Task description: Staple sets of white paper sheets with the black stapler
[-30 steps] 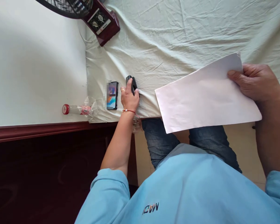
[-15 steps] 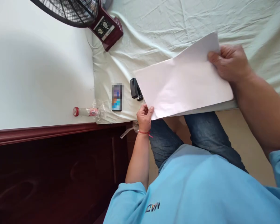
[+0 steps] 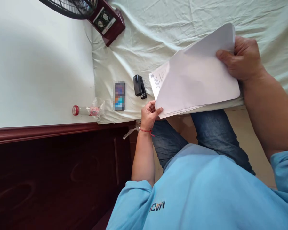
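Observation:
A stack of paper sheets [image 3: 196, 80] is held up between my two hands over the near edge of the cloth. My right hand [image 3: 244, 59] grips its right end, thumb on top and the other fingers hidden underneath. At the lower left corner, my left hand [image 3: 150, 114] pinches the sheets between thumb and fingers. The top sheet is blank and bows upward at its left side, baring a printed page below. Left of the papers lies a black stapler [image 3: 139, 87], touched by neither hand.
A phone [image 3: 120, 95] with a blurred screen lies left of the stapler. Farther left is a clear bottle [image 3: 83, 111] with a red cap and plastic wrap. A fan [image 3: 108, 22] stands at the back left on the pale green cloth [image 3: 163, 19]. Dark red wood [image 3: 62, 131] borders the lower left.
The stack's left end has shifted right, away from the stapler. Its top sheet's left corner has curled back, exposing print beneath. The right hand has tilted its end upward slightly.

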A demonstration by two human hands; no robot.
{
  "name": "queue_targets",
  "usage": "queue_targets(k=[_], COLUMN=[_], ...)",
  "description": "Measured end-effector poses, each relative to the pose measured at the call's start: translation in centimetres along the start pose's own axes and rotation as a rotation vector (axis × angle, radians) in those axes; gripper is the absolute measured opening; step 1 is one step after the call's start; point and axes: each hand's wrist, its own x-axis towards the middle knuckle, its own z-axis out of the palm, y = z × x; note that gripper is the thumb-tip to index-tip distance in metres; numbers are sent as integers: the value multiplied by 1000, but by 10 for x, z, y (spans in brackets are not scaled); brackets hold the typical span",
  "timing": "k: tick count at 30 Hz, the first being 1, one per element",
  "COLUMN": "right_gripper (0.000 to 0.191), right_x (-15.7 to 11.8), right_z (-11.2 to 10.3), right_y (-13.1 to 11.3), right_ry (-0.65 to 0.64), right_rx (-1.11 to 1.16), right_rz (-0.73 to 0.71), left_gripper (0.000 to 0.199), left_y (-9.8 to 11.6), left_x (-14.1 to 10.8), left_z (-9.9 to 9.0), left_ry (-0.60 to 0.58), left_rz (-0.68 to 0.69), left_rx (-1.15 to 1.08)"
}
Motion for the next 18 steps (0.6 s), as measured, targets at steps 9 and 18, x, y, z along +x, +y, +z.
queue_targets(k=[9, 18], right_gripper=[61, 69], right_x=[2, 4], right_z=[0, 3], right_y=[-7, -5], right_ry=[72, 122], right_rx=[165, 267], right_rz=[33, 31], left_gripper=[58, 53], left_y=[5, 14], left_x=[8, 11], left_z=[7, 1], left_ry=[104, -17], left_rz=[42, -49], left_rx=[80, 138])
